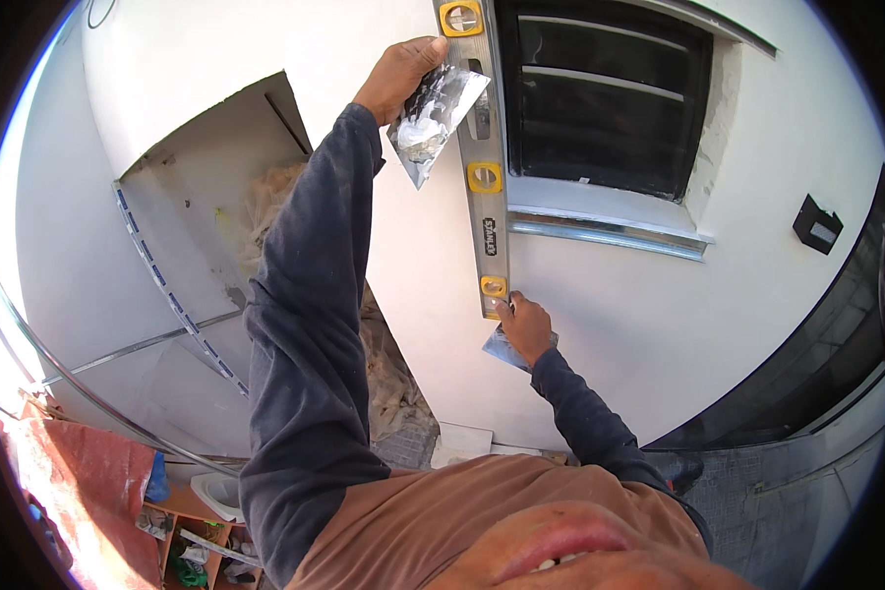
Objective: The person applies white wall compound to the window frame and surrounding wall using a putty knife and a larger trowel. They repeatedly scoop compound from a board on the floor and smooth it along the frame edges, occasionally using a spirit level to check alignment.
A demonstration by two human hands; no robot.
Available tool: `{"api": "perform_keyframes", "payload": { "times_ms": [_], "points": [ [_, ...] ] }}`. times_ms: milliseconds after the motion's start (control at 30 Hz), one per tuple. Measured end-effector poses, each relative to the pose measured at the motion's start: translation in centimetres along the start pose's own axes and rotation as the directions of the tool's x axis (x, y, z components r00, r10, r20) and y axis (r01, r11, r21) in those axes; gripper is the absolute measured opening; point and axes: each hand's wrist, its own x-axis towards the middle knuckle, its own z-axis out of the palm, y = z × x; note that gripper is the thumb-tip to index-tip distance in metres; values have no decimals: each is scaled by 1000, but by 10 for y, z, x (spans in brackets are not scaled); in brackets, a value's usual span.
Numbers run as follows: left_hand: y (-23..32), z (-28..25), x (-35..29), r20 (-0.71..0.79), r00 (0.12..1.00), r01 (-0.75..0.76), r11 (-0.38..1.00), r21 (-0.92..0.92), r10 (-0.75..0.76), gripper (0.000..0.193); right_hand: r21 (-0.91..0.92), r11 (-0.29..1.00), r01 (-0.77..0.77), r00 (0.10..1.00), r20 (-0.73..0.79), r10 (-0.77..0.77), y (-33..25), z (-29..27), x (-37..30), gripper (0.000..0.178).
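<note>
A long grey spirit level (492,265) with yellow-framed vials stands nearly upright against the white wall beside the window. My left hand (401,77), raised high, is closed round a wide putty knife, its thumb touching the level's left edge. White filler is smeared on that putty knife's blade (428,128), which points down. Lower, my right hand (527,329) is closed at the bottom end of the level. A second metal blade (504,348), seemingly another putty knife, shows under this hand; its handle is hidden by my fingers.
Right of the level is a dark barred window (610,98) with a metal-edged sill (610,234). A black wall lamp (817,224) sticks out farther right. At left, a recess holds crumpled plastic sheeting (270,202). A curved pipe (79,369) and cluttered shelving (202,551) stand lower left.
</note>
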Motion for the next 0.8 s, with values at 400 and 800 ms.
{"api": "perform_keyframes", "payload": {
  "times_ms": [400, 800],
  "points": [
    [-15, -6, 27, 72, 990, -103, 977, -187, 118, 60, -57, 998, -39, 997, -64, 36, -4, 6, 17, 40],
    [-10, -2, 28, 30, 997, -65, 952, -298, 78, 48, -77, 996, -40, 999, -5, 40, -14, 6, 28, 41]
  ]
}}
